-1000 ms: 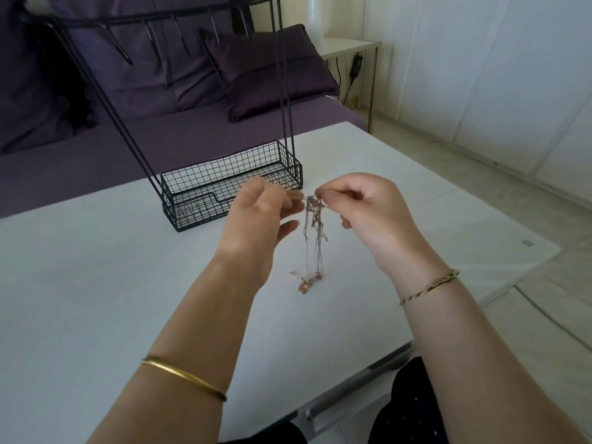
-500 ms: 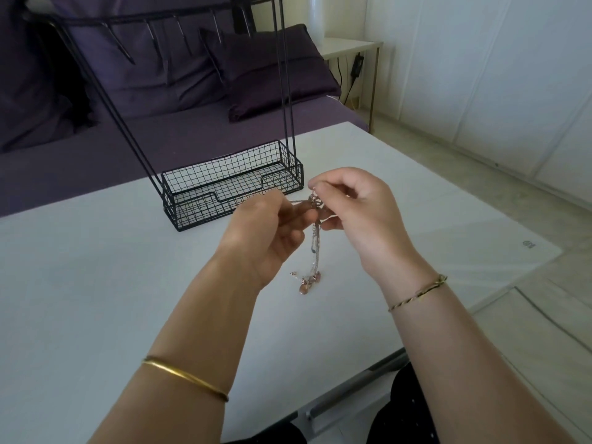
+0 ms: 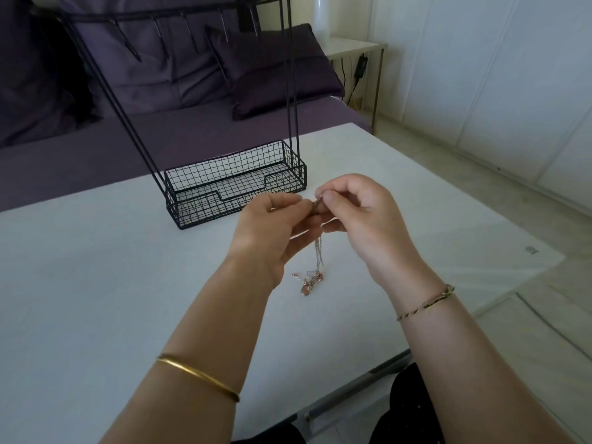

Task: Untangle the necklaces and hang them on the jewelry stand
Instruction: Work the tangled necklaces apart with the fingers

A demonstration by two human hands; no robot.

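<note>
Above a white bench (image 3: 96, 283), in the head camera's view, a person's left hand (image 3: 272, 232) and right hand (image 3: 362, 219) meet at a knot of tangled necklaces (image 3: 317, 261). The left hand's fingers (image 3: 288, 200) are curled, clamped with the thumb on the top of the tangle. The right hand's fingers (image 3: 333, 200) are curled the same way and pinch the same bunch from the other side, so the two hands come together at the knot. From there the thin chains hang down between the wrists, and their rose-gold pendants (image 3: 306, 285) lie bunched on the bench just below.

The black wire jewelry stand (image 3: 237, 190) sits just behind the hands, apart from the necklaces. Its mesh basket base rests on the bench, and its slanted rods rise to a top bar with hooks.

A plain gold bangle (image 3: 198, 376) circles the left forearm, and a twisted bracelet (image 3: 426, 302) circles the right wrist. Beyond the bench is a purple bed (image 3: 96, 155) with a dark cushion (image 3: 272, 65), and a small white side table (image 3: 352, 46) stands to its right.
</note>
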